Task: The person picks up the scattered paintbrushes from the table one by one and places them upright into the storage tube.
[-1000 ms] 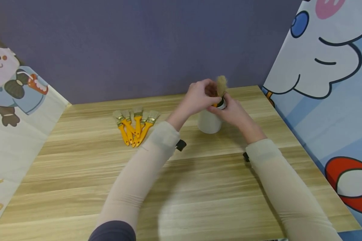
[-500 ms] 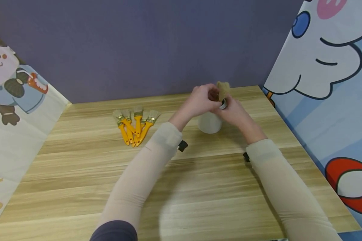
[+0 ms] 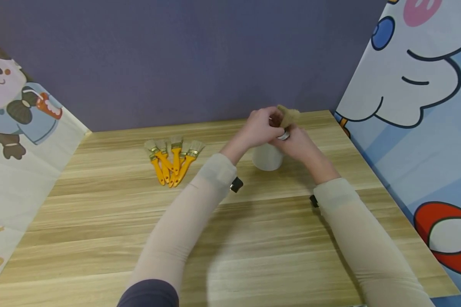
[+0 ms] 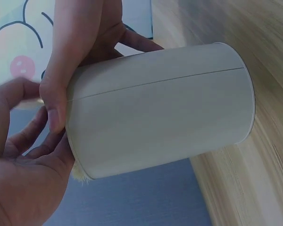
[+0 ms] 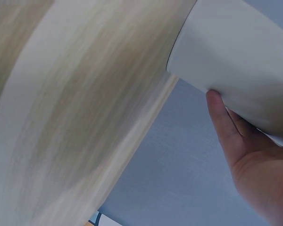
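A white cylindrical container [image 3: 267, 157] stands on the table near the back edge. Beside its top, my left hand [image 3: 262, 125] holds a paintbrush [image 3: 289, 116] at the rim, its pale bristles spread above the hands while the handle is hidden. The left wrist view shows my left fingers [image 4: 42, 146] bunched at the opening, with a few bristles peeking out below. My right hand [image 3: 297, 143] grips the container's upper side, its thumb over the rim in the left wrist view and a fingertip [image 5: 214, 94] against the wall in the right wrist view.
Several paintbrushes [image 3: 173, 162] with orange handles lie in a loose pile on the wooden table [image 3: 100, 221], left of the hands. A dark blue-grey panel [image 3: 176, 64] rises behind the table, with cartoon-printed sheets [image 3: 418, 94] at both sides.
The paintbrush has gone down toward the container, and its bristles now tip to the right. My left hand has shifted slightly down and right, while my right hand stays at the container.
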`<state>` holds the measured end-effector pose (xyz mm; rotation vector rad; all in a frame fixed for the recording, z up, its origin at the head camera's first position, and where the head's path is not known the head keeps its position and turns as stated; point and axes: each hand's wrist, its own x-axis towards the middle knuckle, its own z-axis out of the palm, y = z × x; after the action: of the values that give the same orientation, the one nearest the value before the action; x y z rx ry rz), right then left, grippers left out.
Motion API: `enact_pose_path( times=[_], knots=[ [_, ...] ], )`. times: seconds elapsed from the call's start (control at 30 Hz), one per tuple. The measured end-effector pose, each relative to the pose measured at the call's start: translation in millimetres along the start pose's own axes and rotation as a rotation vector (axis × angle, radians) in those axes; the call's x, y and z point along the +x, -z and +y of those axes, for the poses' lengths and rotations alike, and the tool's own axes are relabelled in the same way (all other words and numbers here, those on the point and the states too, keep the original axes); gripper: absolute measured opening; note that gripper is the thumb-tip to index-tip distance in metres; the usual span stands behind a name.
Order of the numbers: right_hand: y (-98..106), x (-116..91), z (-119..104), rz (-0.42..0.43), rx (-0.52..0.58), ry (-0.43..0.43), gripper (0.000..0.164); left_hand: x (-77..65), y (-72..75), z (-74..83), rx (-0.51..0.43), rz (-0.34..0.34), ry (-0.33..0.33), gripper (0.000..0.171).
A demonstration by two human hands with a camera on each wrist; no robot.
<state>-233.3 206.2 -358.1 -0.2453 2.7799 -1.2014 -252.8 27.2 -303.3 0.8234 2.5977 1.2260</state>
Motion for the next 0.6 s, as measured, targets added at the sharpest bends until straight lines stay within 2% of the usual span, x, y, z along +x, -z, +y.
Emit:
enact_pose_path(
  times=[0.17, 0.37, 0.5, 0.6],
  knots=[
    [0.0, 1.5, 0.6, -0.005, -0.029, -0.026, 0.095, 1.4, -2.4, 1.3, 0.022, 0.008, 0.0, 0.034],
    [-1.1, 1.0, 0.4, 0.001, -0.031, 0.001, 0.094, -2.5, 2.9, 4.0, -0.001, 0.028, -0.015, 0.034],
    [-2.0, -0.8, -0.2, -0.01, -0.009, -0.005, 0.099, -6.8, 14.6, 7.4, -0.013, 0.041, -0.005, 0.035],
    [-2.5, -2.1, -1.4, -0.008, 0.011, -0.018, 0.105, -11.9, 30.6, 6.8, -0.023, 0.065, 0.008, 0.037]
  ],
)
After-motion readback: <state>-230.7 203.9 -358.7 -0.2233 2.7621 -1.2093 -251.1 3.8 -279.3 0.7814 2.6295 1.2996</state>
